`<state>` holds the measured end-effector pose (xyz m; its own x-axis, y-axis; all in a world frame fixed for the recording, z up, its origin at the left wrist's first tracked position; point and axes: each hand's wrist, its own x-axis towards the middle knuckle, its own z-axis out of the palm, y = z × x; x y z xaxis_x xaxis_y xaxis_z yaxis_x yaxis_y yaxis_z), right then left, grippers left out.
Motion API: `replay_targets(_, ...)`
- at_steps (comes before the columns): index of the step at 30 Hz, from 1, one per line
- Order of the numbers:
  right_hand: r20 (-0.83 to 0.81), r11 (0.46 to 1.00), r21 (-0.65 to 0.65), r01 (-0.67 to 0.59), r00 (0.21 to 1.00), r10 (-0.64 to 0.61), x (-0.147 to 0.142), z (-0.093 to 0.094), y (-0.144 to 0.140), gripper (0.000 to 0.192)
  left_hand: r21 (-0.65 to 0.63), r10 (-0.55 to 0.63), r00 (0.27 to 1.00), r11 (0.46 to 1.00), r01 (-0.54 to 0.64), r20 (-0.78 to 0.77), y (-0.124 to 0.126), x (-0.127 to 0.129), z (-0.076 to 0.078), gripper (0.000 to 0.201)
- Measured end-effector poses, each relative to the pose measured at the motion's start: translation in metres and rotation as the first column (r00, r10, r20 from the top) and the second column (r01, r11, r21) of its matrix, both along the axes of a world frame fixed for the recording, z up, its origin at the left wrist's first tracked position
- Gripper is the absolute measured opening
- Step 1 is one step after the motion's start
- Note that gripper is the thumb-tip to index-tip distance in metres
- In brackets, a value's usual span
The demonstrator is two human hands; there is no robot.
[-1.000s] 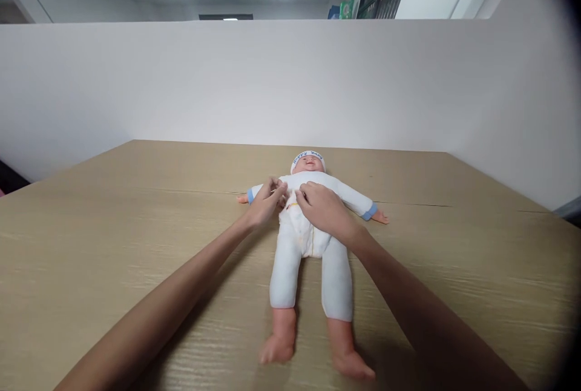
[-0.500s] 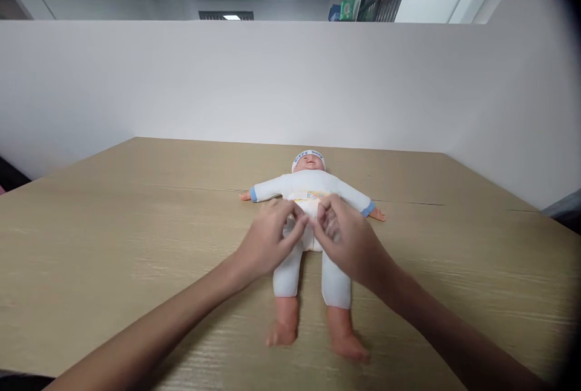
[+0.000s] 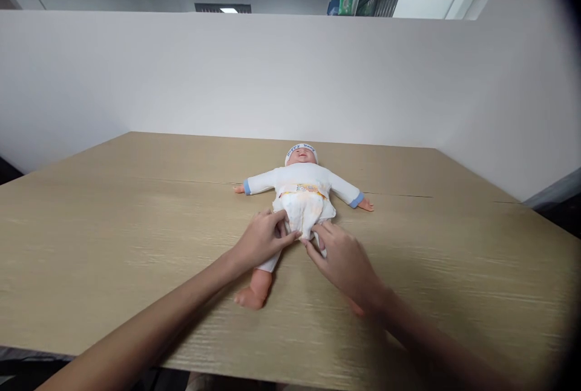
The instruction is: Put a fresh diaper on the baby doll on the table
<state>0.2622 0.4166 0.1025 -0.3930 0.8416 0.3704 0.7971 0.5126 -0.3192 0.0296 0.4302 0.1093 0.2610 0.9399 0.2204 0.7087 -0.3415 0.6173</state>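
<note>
Both hands have dropped from the doll's chest to its crotch: left hand point(image 3: 262, 238) and right hand point(image 3: 341, 258) pinch the romper point(image 3: 303, 209) there. I see the doll point(image 3: 297, 194) just beyond my fingers, its diaper now exposed.

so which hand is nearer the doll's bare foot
Left. The left hand rests on the doll's hip, just above the bare foot. The right hand is on the far side of the doll's crotch, farther from that foot.
</note>
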Motion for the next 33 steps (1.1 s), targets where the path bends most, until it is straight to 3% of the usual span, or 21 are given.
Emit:
replay_targets(5, -0.022, 1.0, 0.01, 0.011, 1.0, -0.011, 0.001, -0.011, -0.007, 0.011, 0.07, -0.07, 0.996, 0.995, 0.066, 0.05, -0.001, 0.0, -0.005, 0.038)
replay_targets(8, -0.099, 0.999, -0.033, -0.02, 0.995, 0.016, 0.003, -0.01, -0.009, 0.013, 0.162, -0.1, 0.991, 0.983, 0.084, 0.089, -0.002, -0.001, -0.006, 0.025)
replay_targets(11, -0.149, 0.995, -0.083, -0.047, 0.988, 0.035, 0.003, -0.008, -0.011, 0.012, 0.173, -0.118, 0.985, 0.98, 0.096, 0.124, -0.003, -0.001, -0.006, 0.02)
replay_targets(19, -0.231, 0.993, -0.115, -0.011, 0.973, -0.016, 0.001, -0.008, -0.005, 0.014, 0.059, -0.14, 0.984, 0.989, 0.134, 0.112, 0.004, -0.006, -0.005, 0.029)
replay_targets(23, -0.311, 0.973, -0.228, 0.034, 0.944, -0.106, 0.006, -0.007, 0.0, 0.021, -0.031, -0.098, 0.948, 0.993, 0.112, 0.303, 0.008, -0.005, -0.013, 0.034)
replay_targets(27, -0.384, 0.961, -0.274, 0.018, 0.915, -0.126, 0.015, -0.006, 0.005, 0.03, -0.102, -0.103, 0.829, 0.977, 0.188, 0.549, 0.013, -0.003, -0.017, 0.046)
replay_targets(30, -0.42, 0.965, -0.26, 0.034, 0.896, -0.145, 0.019, -0.005, 0.006, 0.036, -0.168, -0.032, 0.804, 0.972, 0.163, 0.593, 0.013, -0.004, -0.016, 0.055)
replay_targets(33, -0.406, 0.966, -0.252, 0.051, 0.901, -0.154, 0.021, -0.003, 0.007, 0.037, -0.208, 0.026, 0.835, 0.972, 0.107, 0.55, 0.011, -0.006, -0.013, 0.058)
